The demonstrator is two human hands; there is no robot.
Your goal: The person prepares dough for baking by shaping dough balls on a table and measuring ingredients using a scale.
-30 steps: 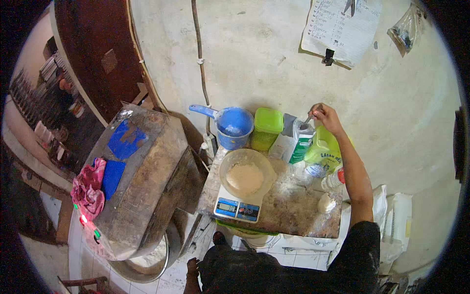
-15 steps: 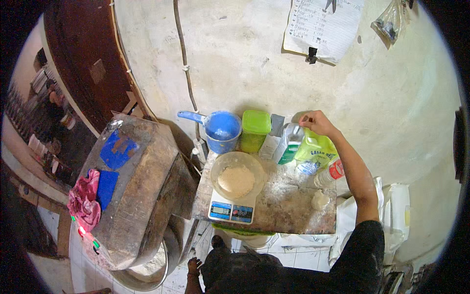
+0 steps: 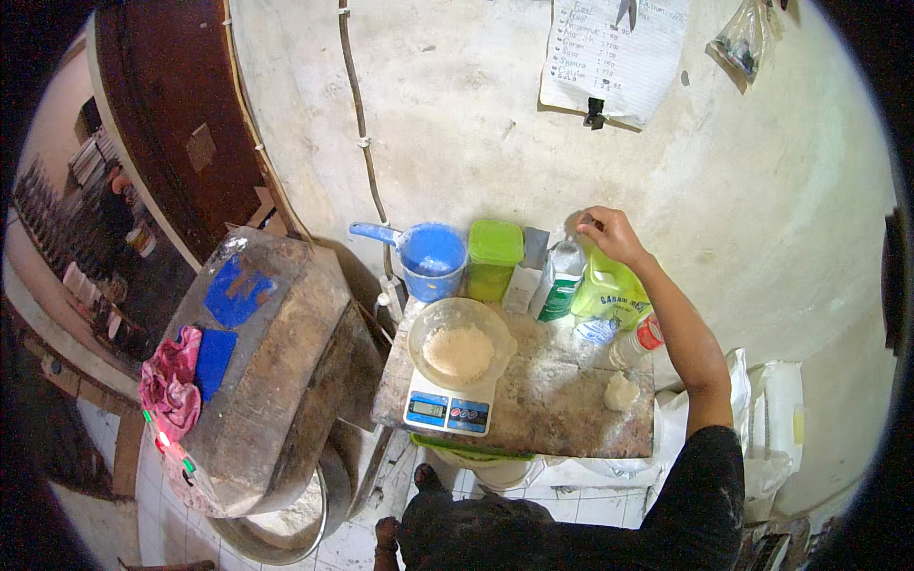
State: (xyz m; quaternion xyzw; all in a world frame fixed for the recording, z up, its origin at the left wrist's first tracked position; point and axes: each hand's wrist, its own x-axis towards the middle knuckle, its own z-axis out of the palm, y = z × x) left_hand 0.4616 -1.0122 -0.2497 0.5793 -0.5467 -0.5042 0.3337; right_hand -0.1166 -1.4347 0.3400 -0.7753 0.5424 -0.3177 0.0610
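My right hand (image 3: 614, 235) is raised at the back of the small wooden table, its fingers pinched together over a silver-and-green packet (image 3: 560, 293) and beside a lime-green bag (image 3: 609, 285). What the fingertips hold, if anything, is too small to make out. My left hand (image 3: 386, 533) hangs low beside my body, its fingers too dark and small to read. A translucent bowl (image 3: 509, 347) of pale powder (image 3: 459, 354) rests on a white kitchen scale (image 3: 449, 407) with a blue panel.
A blue dipper (image 3: 433, 262) and a green lidded container (image 3: 495, 249) line the wall. A bottle with a red label (image 3: 635, 343) and a pale lump (image 3: 622, 391) sit at the right. Left stands a wooden box-like surface (image 3: 286, 352) with a pink cloth (image 3: 171, 385), above a metal basin (image 3: 335, 500).
The view has shifted slightly. My right hand stays pinched near the packet's top, moved a little. My left hand has dropped slightly lower, nearer my body.
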